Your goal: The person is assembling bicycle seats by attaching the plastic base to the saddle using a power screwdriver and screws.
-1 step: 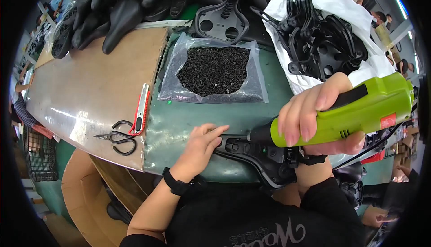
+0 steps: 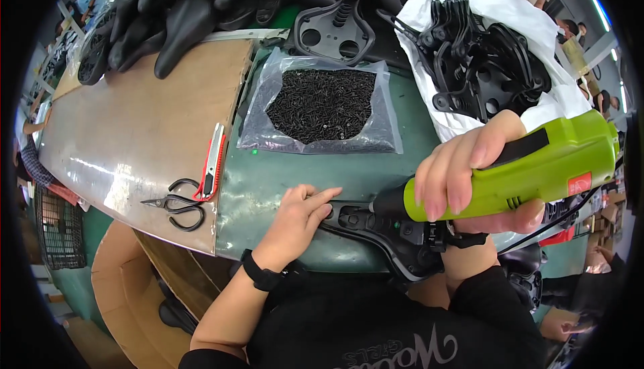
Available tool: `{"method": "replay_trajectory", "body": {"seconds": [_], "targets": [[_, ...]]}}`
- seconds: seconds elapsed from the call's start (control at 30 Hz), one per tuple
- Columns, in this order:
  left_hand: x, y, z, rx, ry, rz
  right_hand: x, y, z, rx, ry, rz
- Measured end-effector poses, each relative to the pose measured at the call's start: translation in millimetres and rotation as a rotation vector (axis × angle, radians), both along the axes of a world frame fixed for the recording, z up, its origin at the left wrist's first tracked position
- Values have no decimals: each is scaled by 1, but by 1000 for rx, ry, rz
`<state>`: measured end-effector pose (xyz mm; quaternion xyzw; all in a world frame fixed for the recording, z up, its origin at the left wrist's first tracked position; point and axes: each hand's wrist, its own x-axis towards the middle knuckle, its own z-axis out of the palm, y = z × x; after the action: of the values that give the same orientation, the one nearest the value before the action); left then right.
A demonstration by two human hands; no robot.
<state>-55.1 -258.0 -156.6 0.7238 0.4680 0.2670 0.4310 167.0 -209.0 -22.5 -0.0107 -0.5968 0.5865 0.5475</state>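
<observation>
A bright green electric screwdriver (image 2: pixel 523 171) is gripped in my right hand (image 2: pixel 473 178), fingers wrapped over its body and thumb beneath. It lies tilted, its dark nose pointing left and down at the underside of a black bicycle saddle (image 2: pixel 392 245). The bit's tip and any screw under it cannot be made out. My left hand (image 2: pixel 300 218) holds the saddle's narrow end, with one finger stretched along it and others bent against it. The saddle lies bottom up at the table's near edge, its wide end close to my body.
Beyond my hands lies an open clear bag of black screws (image 2: pixel 322 104). Scissors (image 2: pixel 181 204) and a red utility knife (image 2: pixel 210 164) rest on the left board (image 2: pixel 134 134). Black saddles (image 2: pixel 191 27) pile up behind; a white sack (image 2: pixel 540 17) holds black plastic parts (image 2: pixel 486 64). A cardboard box (image 2: pixel 117 282) stands lower left.
</observation>
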Motion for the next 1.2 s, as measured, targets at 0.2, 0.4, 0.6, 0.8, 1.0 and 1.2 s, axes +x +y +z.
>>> {"method": "replay_trajectory", "body": {"seconds": [0.2, 0.4, 0.6, 0.8, 1.0, 1.2], "targets": [[-12, 3, 4, -284, -83, 35, -27, -2, -11, -150, -48, 62], [-12, 5, 4, -554, -196, 51, -46, 2, -20, -199, -96, 80], [-15, 7, 0, -572, -230, 33, -59, 6, -28, -233, -172, 58], [-17, 8, -6, -584, -277, 11, -61, 8, -33, -314, -173, 70], [-21, 10, -10, -659, -373, -25, -62, 13, -36, -179, -139, 129], [-22, 10, -12, -685, -401, -31, -59, 6, -24, -222, -315, 121]]}}
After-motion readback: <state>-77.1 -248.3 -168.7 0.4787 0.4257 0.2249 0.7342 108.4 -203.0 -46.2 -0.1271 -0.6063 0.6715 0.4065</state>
